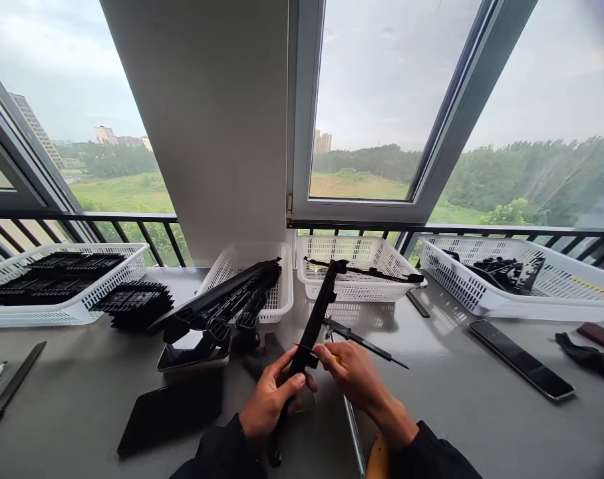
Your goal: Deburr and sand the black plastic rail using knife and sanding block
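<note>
A long black plastic strip (318,316) slants up and away from me, its far end over the rim of a white basket. My left hand (267,402) is closed around its lower part, thumb on top. My right hand (354,374) pinches a small yellow-handled tool (336,359), mostly hidden by the fingers. From it a thin dark blade-like edge lies across the strip, just above my left fingers. Close by my right hand, a thin black bar-shaped tool (366,341) rests on the table, and a metal rod (352,426) runs toward me beneath my wrist.
White baskets line the window side: one with black grids (132,251), one under a stack of long black strips (287,293), one with a thin strip (312,293), one with black parts (481,306). A phone (524,359), a black tablet-like slab (169,412) and a file (22,376) lie around.
</note>
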The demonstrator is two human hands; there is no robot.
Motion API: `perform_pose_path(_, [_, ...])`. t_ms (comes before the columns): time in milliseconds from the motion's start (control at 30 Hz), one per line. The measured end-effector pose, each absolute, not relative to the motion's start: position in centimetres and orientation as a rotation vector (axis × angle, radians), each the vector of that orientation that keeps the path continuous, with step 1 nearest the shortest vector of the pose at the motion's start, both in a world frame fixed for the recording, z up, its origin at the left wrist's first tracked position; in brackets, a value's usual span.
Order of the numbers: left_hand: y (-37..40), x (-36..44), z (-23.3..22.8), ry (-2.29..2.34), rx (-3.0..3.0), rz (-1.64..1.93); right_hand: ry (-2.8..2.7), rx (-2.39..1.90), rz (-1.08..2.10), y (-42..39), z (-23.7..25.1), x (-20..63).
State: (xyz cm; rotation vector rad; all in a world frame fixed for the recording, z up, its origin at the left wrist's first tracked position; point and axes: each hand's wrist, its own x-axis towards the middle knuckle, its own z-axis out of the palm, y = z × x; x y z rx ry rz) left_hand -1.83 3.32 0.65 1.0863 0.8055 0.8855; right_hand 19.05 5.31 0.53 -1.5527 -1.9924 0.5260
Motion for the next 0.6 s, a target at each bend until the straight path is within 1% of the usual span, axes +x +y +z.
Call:
perform_pose_path(300, [3.51,-1.8,0.6,0.805,1.095,0.893,-1.974,-1.561,0.49,5.61,0.45,19.37])
perform_pose_path(600, [2.78,-1.46,0.26,0.908,1.197,0.986,-2.009,-1.55,0.502,5.07,0.12,19.15])
